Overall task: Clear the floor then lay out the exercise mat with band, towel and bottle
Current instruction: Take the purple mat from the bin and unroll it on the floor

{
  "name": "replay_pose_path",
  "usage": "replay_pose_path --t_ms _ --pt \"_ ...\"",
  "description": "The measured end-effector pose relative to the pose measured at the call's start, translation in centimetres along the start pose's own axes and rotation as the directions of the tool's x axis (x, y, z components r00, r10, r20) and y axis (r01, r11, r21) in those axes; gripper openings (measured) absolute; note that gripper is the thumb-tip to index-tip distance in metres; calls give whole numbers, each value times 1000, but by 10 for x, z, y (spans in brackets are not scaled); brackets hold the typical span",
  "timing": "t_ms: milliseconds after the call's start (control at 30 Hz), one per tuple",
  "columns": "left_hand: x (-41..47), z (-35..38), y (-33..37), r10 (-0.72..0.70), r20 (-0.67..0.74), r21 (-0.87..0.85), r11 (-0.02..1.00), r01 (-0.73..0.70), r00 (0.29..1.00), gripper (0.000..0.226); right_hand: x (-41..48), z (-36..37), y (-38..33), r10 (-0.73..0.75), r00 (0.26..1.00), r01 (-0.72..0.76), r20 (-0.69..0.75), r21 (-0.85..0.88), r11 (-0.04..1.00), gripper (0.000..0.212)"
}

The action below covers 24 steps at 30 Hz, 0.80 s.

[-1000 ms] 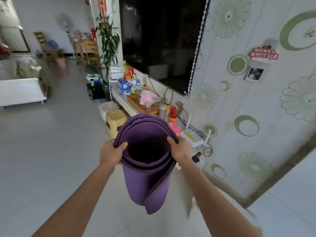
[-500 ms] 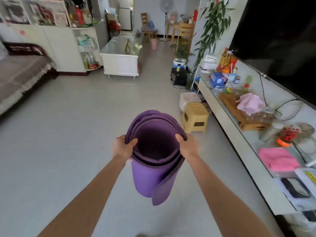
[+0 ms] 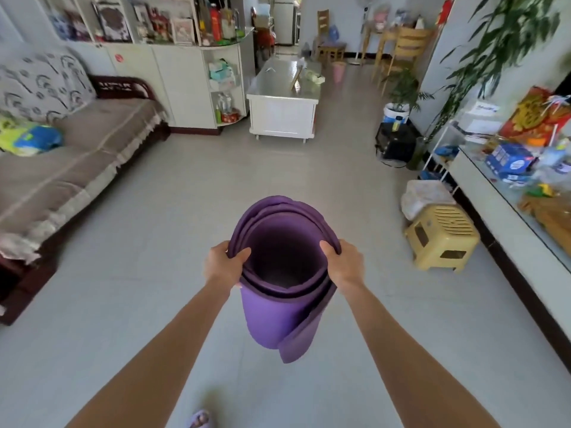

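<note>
1. The grey tiled floor (image 3: pixel 160 242) stretches ahead of me, bare through its middle.
2. A sofa (image 3: pixel 61 168) with a beige cover runs along the left wall, with a blue and yellow bundle (image 3: pixel 27 139) on its seat.
3. A white coffee table (image 3: pixel 282 103) stands at the far end of the open floor, beside a white shelf unit (image 3: pixel 173 57) crowded with bottles and boxes.
4. On the right, a yellow plastic stool (image 3: pixel 441 237) sits on the floor just beside a long counter (image 3: pixel 506 217) loaded with boxes and packets; a white bin (image 3: pixel 425 200) stands behind the stool.
5. A potted plant (image 3: pixel 398 97) and a black box (image 3: pixel 395 142) stand farther back along the right wall.
6. I hold the rolled purple exercise mat (image 3: pixel 278 316) upright in front of me, above the floor, its open end facing up at me.
7. My left hand (image 3: pixel 224 267) grips the roll's left rim, thumb hooked inside and fingers (image 3: pixel 238 285) wrapped behind the outside.
8. My right hand (image 3: pixel 346 265) grips the right rim the same way, thumb over the edge.
9. A loose flap of the mat hangs lowest at the bottom right.
10. The toe of a purple slipper (image 3: pixel 199 419) shows at the bottom edge.
</note>
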<state>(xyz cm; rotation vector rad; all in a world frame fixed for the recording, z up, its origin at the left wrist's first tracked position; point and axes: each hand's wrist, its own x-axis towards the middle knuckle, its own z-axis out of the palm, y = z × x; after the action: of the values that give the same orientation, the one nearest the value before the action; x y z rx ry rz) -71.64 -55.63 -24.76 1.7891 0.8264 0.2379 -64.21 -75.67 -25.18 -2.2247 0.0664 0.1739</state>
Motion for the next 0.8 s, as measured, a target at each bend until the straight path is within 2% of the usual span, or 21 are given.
replay_pose_path --t_ms 200,367,500,667,800 --pt "145 -57 -5 34 95 61 997 -40 995 12 47 112 -64 130 990 -124 -62 83 989 36" --pt "234 -65 8 89 234 128 984 -121 968 15 77 162 -92 244 962 -219 -126 187 958 29" --pt "319 -40 13 104 367 176 968 -179 924 10 127 200 -95 349 919 -297 -182 260 919 28" --pt "390 -1 4 87 444 212 957 -198 892 9 185 231 -90 418 876 -344 -240 294 892 26" --pt "465 38 9 59 515 273 934 -229 855 15 246 259 -92 513 810 -434 -285 297 850 27"
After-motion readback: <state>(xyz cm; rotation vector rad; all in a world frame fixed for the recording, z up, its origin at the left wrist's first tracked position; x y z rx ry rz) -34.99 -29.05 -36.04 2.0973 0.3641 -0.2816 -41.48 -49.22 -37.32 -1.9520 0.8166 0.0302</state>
